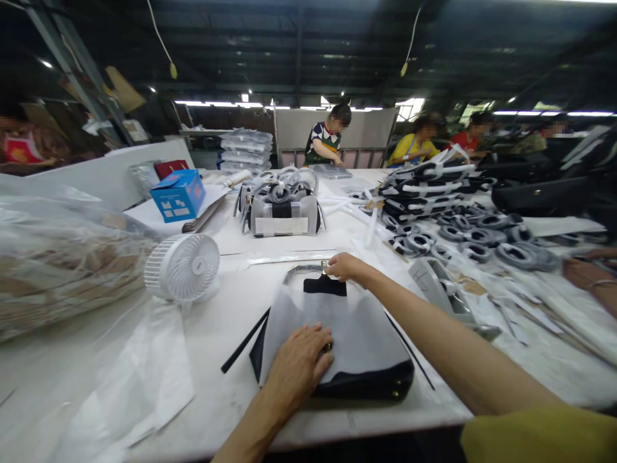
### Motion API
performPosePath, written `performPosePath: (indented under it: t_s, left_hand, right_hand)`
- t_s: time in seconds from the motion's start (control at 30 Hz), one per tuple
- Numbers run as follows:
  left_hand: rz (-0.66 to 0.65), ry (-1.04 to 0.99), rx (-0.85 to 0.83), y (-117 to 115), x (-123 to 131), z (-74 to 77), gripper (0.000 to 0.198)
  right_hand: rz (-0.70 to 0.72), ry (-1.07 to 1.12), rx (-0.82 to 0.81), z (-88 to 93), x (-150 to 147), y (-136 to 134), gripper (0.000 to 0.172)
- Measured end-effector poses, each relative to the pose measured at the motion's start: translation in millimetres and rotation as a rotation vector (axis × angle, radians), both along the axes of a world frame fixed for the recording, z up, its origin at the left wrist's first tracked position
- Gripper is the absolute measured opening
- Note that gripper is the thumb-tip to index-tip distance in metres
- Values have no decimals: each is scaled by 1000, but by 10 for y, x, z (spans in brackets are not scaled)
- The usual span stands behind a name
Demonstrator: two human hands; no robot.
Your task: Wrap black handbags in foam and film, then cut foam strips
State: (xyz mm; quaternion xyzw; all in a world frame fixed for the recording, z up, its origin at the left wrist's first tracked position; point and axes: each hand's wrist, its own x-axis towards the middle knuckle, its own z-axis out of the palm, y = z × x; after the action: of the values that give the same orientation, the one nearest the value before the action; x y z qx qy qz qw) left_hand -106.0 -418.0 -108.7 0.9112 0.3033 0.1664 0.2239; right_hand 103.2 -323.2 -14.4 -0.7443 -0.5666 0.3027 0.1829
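A black bag (pixel 366 379) lies flat on the white table (pixel 226 321), mostly covered by a sheet of white tissue paper (pixel 347 328). My left hand (pixel 301 363) rests flat on the paper near the bag's lower left, fingers spread. My right hand (pixel 344 267) reaches to the bag's far edge with fingers curled, pinching at the black top edge (pixel 325 286) by a small metal fitting. A thin black strap (pixel 243 344) trails off the bag to the left.
A small white fan (pixel 182 267) stands left of the bag. Plastic-bagged goods (pixel 58 257) fill the far left, loose plastic sheets (pixel 139 379) lie in front. A blue box (pixel 178 194), a grey bag (pixel 282 215) and stacked straps (pixel 434 186) sit behind. Other people work at the far end.
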Motion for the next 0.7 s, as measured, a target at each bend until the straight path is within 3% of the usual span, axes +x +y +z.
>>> performPosePath:
  t_s: [0.13,0.3,0.47,0.57,0.7]
  left_hand:
    - [-8,-12,-15,7,5,-1,29]
    - [-16,-21,-15,11,5,-23,28]
    - [-32,-57,14,-6,-2,12,26]
    - [-23,-105,-28,-1,-20,60,26]
    - [24,-218,-239,40,-53,101,25]
  right_hand:
    - [-84,150,13,-157,7,120,11]
    - [-48,214,86,-23,10,-54,11]
    - [44,93,221,63,-157,-612,6]
    - [119,5,367,-60,-266,-1042,6]
    - [150,2,541,-310,-359,-1423,7]
